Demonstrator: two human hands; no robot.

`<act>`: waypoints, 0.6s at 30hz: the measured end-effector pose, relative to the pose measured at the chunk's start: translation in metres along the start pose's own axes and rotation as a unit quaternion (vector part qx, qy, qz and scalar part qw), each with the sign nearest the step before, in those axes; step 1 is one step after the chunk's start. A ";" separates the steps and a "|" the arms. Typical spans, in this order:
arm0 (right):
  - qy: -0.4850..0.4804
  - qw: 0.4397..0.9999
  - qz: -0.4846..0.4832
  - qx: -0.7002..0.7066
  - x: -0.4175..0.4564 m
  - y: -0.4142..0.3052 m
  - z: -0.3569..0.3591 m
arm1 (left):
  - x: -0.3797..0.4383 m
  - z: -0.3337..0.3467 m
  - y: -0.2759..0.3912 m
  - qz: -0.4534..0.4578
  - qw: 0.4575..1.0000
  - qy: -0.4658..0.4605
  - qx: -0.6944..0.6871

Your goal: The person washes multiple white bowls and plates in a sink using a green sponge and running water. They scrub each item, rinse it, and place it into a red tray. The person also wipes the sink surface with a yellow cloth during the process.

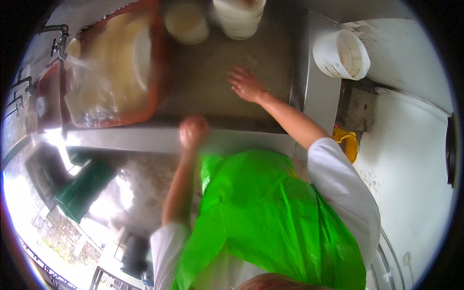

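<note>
My right hand [244,85], fingers spread and holding nothing, is over the grey-brown surface of a large metal-rimmed basin [217,69]. Blurred, my left hand [194,131] is at the basin's near metal rim; its fingers look curled, and whether it holds something cannot be made out. To its left, a reddish plastic tub [154,105] contains pale yellowish and white things under water, blurred. Water runs into the tub from a wall tap [62,45]. A bright green apron [253,203] covers my front.
A stack of white buckets [241,18] and a blurred pale container [186,23] stand at the basin's far side. Another white bucket [326,54] lies tilted on the right ledge. Below it is a yellow bucket [351,146]. Green bins [85,188] are at lower left.
</note>
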State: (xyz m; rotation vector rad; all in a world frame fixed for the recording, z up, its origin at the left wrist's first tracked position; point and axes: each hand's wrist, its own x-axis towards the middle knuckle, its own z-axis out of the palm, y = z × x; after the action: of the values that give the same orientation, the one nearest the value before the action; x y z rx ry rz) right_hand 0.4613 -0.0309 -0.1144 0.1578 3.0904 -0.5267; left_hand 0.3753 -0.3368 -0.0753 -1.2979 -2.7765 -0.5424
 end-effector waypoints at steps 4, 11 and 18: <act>-0.072 0.995 -0.012 -0.061 0.032 -0.025 0.056 | 0.015 -0.023 0.017 -0.046 0.995 -0.088 -0.028; -0.058 0.973 -0.027 -0.224 0.077 0.001 0.107 | 0.036 -0.042 0.027 -0.054 0.990 -0.128 -0.039; -0.105 0.994 0.012 -0.034 0.088 0.046 0.125 | 0.040 -0.047 0.025 -0.054 0.987 -0.141 -0.048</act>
State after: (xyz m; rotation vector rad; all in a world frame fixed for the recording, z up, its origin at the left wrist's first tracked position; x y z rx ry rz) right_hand 0.3767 -0.0205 -0.2497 0.1300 2.8920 -0.4084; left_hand 0.3625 -0.3073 -0.0172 -1.3442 -3.1030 -0.5409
